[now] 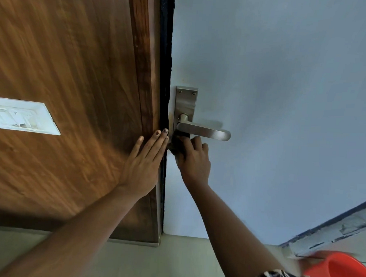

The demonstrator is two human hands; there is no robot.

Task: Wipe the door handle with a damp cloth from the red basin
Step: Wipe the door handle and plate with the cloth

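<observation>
Cloth: dark, bunched against the backplate just under the lever handle; soft, limp, best kept wadded.
Right hand: fingers curled round the cloth.
Left hand: fingers straight, flat on the wooden frame.
Red basin: floor, lower right, cut off.
Hidden: most of the cloth; dampness unreadable.

I see the door handle, a brushed-metal lever lying level on a tall backplate, just above my right hand and a little right of the fingertips of my left hand. The cloth is a dark wad bunched under my right hand's fingers, pressed against the backplate directly below the lever. The red basin sits low, right of my right forearm, well apart from both hands.
</observation>
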